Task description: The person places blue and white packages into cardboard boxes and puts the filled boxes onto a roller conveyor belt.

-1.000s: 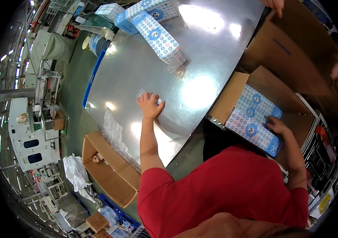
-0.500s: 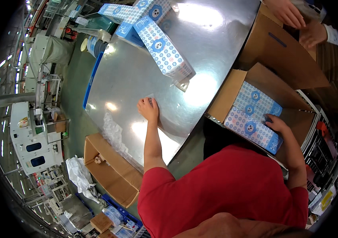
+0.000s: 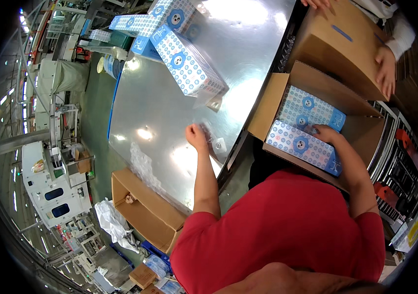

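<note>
Head view is showing a wide steel desk [image 3: 170,93] curving across the upper left, with an open carton [image 3: 272,98] sitting just beside its right edge. Two blue patterned packs are lying flat inside that carton, one nearer [image 3: 299,144] and one behind it [image 3: 312,109]. More of the same packs [image 3: 184,63] are waiting near the far end of the desk, loosely wrapped in clear film. A second carton [image 3: 341,54] is standing beyond the first, with another person's hand [image 3: 385,68] resting on it. The right hand [image 3: 322,132] is lying spread on the packs in the carton, pressing rather than gripping. The left hand [image 3: 196,136] is curling on the desk around a scrap of clear film [image 3: 214,142]; whether it is truly pinching it I cannot tell. Judging by the layout, the loose film could be slipping off the shiny desk, and the nearer pack could be tilting if pressed unevenly.
</note>
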`<state>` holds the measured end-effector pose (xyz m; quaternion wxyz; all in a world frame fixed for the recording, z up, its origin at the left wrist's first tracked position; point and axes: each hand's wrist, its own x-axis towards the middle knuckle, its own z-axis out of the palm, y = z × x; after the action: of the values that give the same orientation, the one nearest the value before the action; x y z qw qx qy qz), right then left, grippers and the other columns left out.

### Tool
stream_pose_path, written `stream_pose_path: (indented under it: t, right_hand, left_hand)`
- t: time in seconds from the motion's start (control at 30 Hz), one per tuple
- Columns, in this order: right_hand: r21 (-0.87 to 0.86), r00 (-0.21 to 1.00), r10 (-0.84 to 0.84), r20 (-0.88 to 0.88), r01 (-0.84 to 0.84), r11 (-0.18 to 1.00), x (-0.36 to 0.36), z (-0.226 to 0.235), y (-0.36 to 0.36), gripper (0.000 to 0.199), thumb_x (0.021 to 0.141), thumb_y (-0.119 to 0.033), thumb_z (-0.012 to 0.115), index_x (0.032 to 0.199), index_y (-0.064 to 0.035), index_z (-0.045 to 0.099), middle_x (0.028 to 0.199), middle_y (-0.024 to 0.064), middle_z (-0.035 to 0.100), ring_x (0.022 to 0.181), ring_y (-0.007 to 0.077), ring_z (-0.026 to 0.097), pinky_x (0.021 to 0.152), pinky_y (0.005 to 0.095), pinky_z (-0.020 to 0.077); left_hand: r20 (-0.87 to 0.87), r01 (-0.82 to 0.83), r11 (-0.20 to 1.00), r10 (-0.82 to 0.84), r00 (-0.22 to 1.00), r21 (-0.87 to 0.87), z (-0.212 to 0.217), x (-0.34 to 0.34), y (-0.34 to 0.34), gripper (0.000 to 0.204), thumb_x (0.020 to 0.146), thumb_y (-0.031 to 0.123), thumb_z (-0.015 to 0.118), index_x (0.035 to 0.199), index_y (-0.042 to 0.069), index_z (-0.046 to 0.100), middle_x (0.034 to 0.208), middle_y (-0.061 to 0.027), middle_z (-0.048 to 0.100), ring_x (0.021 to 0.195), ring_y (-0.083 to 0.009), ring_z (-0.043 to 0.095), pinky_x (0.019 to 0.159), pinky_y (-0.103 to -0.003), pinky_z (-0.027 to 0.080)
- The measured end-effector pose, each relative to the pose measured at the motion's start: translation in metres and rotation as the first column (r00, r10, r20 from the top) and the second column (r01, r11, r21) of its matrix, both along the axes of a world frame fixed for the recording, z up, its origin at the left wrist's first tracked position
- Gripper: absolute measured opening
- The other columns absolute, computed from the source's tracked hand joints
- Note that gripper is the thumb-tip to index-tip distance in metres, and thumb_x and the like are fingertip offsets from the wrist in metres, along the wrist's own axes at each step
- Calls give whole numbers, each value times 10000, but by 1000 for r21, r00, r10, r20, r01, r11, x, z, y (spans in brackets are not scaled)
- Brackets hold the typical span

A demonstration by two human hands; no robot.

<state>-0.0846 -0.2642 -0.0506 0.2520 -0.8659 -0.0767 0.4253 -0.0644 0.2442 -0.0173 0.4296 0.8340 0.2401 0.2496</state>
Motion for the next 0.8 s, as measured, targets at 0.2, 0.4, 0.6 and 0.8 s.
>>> stream_pose_path:
  t: [0.2,0.4,0.6,0.8]
  right_hand:
    - [256,815,-320,482,218,942,17,28,39,250,819,-157,542,1049,-69,588,962,155,603,889,325,582,762,383,470]
    - [546,835,-93,543,-266,794,63,142,185,144,798,-202,587,860,-72,581,846,110,608,812,297,598,685,404,475]
    - [206,591,461,662,-735,646,56,128,307,371,764,-277,645,1058,-85,523,1207,170,459,1078,330,485,752,426,473]
    - [-53,176,445,878,-889,455,68,71,348,457,740,-383,675,1133,-197,532,1271,112,426,1159,299,407,848,448,410]
  left_hand:
    - [-240,115,913,-20,971,391,15,18,-12,205,861,244,557,790,51,553,732,-101,593,626,-265,550,590,-354,439]
    - [-250,69,912,37,968,403,16,27,-10,223,864,263,567,817,46,574,636,-90,608,565,-231,579,547,-351,447]
    - [-78,-234,964,226,971,-126,22,29,0,192,909,204,518,872,16,526,599,-41,546,526,-134,507,506,-285,412]
    - [76,-312,768,422,903,-560,36,-29,32,174,930,192,496,938,18,495,784,-50,562,631,-114,515,534,-236,418]
